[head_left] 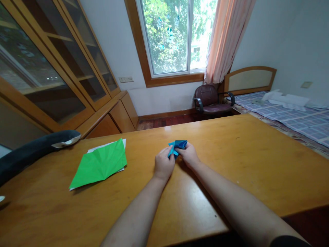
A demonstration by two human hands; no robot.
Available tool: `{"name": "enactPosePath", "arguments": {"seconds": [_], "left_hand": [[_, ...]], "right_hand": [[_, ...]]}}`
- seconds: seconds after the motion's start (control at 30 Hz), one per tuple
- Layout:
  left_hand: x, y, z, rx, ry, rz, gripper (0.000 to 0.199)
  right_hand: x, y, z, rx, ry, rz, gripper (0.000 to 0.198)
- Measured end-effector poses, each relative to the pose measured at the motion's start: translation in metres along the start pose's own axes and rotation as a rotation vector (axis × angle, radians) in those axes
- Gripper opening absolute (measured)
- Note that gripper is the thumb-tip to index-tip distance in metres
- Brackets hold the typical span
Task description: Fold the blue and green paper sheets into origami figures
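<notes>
A small piece of folded blue paper [180,144] is held between both hands near the middle of the desk. My left hand [164,163] is closed on its left side, the thumb and fingers pinching the lighter blue part. On its right side my right hand [189,155] grips the darker, shinier part. The fingertips hide some of the folds, so the paper's full shape cannot be made out. To the left lies a creased sheet of green paper [102,163], with white paper [124,143] showing from under its edges.
The wooden desk [231,164] spans the foreground. A dark, curved, plush-looking object [46,142] lies at its left edge. Beyond stand a glass-fronted cabinet [64,68], a brown armchair [209,97] below the window, and a bed [288,109] on the right.
</notes>
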State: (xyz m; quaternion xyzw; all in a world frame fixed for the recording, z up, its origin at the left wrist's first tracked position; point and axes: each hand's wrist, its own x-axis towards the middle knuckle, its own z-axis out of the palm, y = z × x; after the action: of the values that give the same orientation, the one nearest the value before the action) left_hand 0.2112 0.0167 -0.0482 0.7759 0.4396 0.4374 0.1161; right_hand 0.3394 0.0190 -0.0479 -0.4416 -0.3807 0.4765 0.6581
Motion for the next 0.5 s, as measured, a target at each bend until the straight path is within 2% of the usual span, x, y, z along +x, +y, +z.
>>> {"name": "enactPosePath", "arguments": {"seconds": [0.23, 0.37, 0.5], "left_hand": [[0.002, 0.0, -0.005, -0.001, 0.006, 0.022, 0.029], [0.004, -0.005, -0.01, 0.029, 0.007, 0.055, 0.023], [0.006, -0.014, -0.011, 0.133, 0.02, 0.112, 0.018]], "right_hand": [[-0.001, 0.002, -0.001, 0.003, -0.032, 0.001, 0.028], [-0.007, -0.001, 0.0, 0.123, -0.181, 0.049, 0.031], [-0.012, -0.004, 0.002, 0.301, -0.297, 0.182, 0.038]]}}
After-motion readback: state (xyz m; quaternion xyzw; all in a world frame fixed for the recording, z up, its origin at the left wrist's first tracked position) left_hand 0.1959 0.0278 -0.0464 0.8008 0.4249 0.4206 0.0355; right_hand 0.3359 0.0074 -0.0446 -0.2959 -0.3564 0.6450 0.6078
